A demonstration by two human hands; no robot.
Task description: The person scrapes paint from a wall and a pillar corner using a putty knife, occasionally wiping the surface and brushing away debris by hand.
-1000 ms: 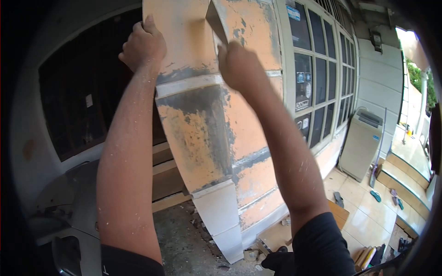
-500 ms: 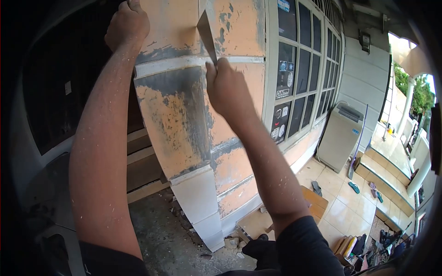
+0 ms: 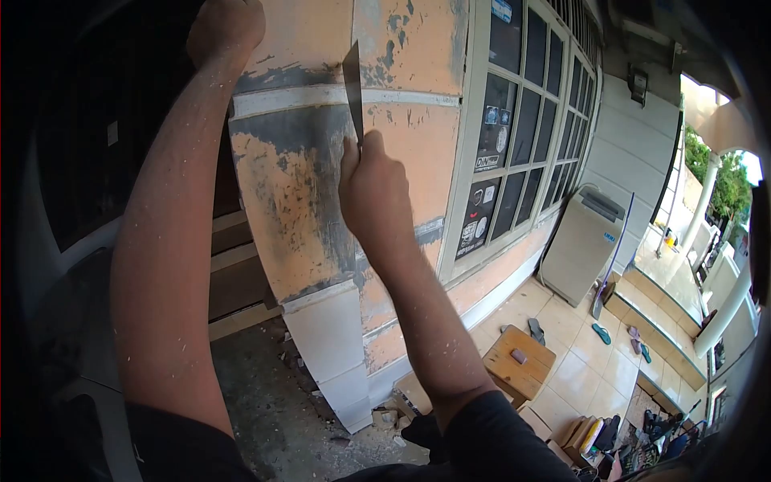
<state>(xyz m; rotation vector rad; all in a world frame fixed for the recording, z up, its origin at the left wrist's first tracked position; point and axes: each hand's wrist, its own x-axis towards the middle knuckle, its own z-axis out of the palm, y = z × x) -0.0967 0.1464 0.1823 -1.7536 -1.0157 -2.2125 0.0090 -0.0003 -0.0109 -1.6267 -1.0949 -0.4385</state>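
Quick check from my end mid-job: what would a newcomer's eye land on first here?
Probably the pillar in the middle, its peach paint broken by grey patches. In front of it, the right hand holds a thin flat blade pointing up, with the left hand raised at upper left. Next, lower right, a wooden stool with a small reddish block on it.

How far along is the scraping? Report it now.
Partly done, it seems. Grey patches show where orange paint is gone from the pillar. The right hand holds the scraper near the pillar's corner. Orange paint remains beside those patches and on the wall by the window.
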